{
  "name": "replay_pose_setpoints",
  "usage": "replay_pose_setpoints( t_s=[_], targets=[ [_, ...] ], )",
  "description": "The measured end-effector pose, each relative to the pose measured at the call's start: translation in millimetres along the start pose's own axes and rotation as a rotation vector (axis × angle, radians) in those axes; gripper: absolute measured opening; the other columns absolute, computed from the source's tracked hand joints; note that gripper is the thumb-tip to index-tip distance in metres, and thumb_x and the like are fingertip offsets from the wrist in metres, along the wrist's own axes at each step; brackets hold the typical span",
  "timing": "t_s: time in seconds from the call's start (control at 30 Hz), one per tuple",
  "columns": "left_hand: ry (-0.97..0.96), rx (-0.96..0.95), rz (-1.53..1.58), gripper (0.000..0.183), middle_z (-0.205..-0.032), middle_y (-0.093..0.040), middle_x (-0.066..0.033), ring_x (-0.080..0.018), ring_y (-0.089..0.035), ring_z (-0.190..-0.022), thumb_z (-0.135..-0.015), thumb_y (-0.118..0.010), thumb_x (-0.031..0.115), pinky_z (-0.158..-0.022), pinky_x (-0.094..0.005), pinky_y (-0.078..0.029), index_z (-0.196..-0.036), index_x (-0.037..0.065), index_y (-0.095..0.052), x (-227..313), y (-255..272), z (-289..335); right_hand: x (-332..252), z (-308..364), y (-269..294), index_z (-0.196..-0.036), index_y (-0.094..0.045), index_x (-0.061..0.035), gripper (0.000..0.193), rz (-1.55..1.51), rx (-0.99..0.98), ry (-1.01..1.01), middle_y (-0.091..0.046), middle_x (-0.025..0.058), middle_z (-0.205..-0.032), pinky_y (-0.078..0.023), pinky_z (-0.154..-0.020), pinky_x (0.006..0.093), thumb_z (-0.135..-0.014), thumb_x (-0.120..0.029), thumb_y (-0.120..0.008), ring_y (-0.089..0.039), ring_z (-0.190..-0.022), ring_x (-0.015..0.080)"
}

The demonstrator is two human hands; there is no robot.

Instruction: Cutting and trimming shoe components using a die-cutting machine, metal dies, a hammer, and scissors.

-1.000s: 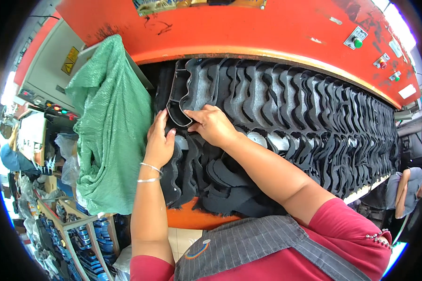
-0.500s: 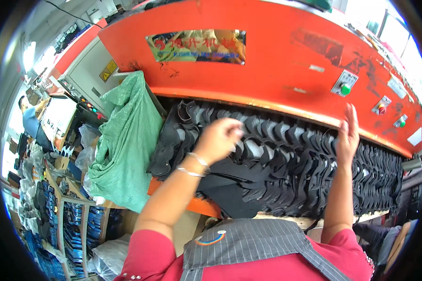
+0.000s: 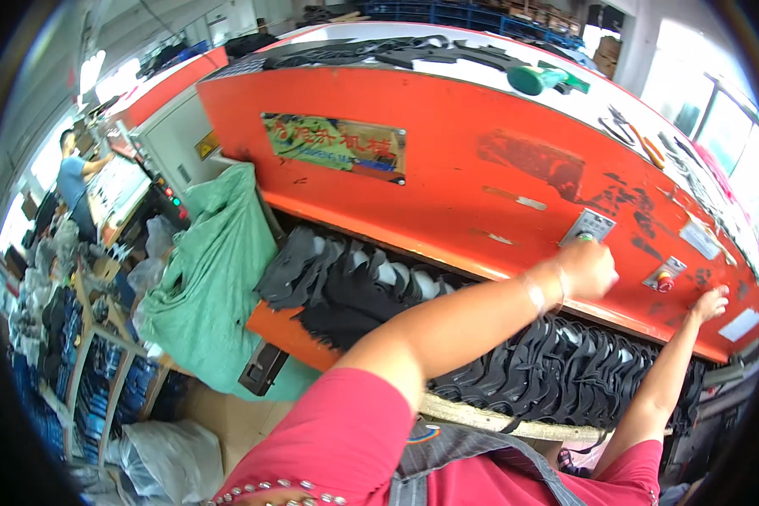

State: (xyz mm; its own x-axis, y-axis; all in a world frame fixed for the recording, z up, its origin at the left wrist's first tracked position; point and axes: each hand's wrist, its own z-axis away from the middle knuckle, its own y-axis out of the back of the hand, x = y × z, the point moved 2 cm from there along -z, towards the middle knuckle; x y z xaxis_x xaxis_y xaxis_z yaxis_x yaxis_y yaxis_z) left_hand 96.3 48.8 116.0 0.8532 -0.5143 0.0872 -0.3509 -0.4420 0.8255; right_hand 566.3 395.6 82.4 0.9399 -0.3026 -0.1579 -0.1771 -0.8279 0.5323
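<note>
My left hand point(image 3: 589, 268) is closed with its fingers curled, up against the button plate point(image 3: 593, 226) on the red-orange machine front. It partly covers the green push button point(image 3: 585, 239) there. My right hand point(image 3: 710, 304) is at the machine front further right, fingers bent in, where it hides the right-hand button. Between the hands sits a red button point(image 3: 664, 282), touched by neither. Below my left forearm, rows of curved black pieces point(image 3: 557, 371) lie close together under the machine's lower edge, with grey-white showing between some. Black fabric point(image 3: 346, 295) covers part of their left end.
A green woven cover point(image 3: 215, 270) hangs at the machine's left. Scissors point(image 3: 617, 126), orange-handled pliers point(image 3: 649, 150) and a green-handled tool point(image 3: 538, 80) lie on top. A person point(image 3: 78, 181) stands at another bench far left. Shelves of blue pieces point(image 3: 93, 396) stand lower left.
Both hands have moved from above the black pieces to the machine's buttons, the left reaching across to the right. The view has shifted, showing the machine's top. The pieces now lie further under the machine.
</note>
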Motion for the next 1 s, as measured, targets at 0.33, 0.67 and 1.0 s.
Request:
replay_pose_setpoints(
  t_s=[0.33, 0.67, 1.0],
  targets=[
    [0.564, 0.443, 0.121, 0.020, -0.064, -0.058, -0.0064, -0.0267, -0.059, -0.055, -0.084, -0.068, 0.023, -0.048, -0.0353, -0.047, -0.070, 0.010, -0.062, 29, 84, 223, -44, 67, 69, -0.138, -0.023, 0.0148, 0.095, -1.095, -0.138, -0.331, -0.021, 0.0331, -0.146, -0.019, -0.112, 0.0438, -0.091, -0.067, -0.029, -0.019, -0.139, 0.0385],
    [0.846, 0.175, 0.033, 0.024, -0.097, -0.061, -0.0093, -0.0286, -0.056, -0.098, -0.079, -0.070, 0.023, -0.086, -0.0394, -0.046, -0.094, 0.005, -0.064, 95, 63, 368, -54, 56, 76, -0.127, -0.044, 0.0084, 0.075, -0.517, -0.125, -0.479, -0.051, 0.0324, -0.124, -0.037, -0.099, 0.0482, -0.092, -0.058, -0.041, -0.047, -0.118, 0.0436],
    [0.889, 0.074, -0.032, 0.021, -0.081, -0.053, -0.0083, -0.0296, -0.052, -0.083, -0.083, -0.062, 0.029, -0.074, -0.0414, -0.044, -0.078, 0.009, -0.062, 98, 34, 371, -345, 236, 500, -0.143, -0.017, 0.0097, 0.085, -2.558, -1.789, -0.403, -0.026, 0.0276, -0.147, -0.024, -0.113, 0.0468, -0.095, -0.059, -0.032, -0.031, -0.136, 0.0359]
  ],
)
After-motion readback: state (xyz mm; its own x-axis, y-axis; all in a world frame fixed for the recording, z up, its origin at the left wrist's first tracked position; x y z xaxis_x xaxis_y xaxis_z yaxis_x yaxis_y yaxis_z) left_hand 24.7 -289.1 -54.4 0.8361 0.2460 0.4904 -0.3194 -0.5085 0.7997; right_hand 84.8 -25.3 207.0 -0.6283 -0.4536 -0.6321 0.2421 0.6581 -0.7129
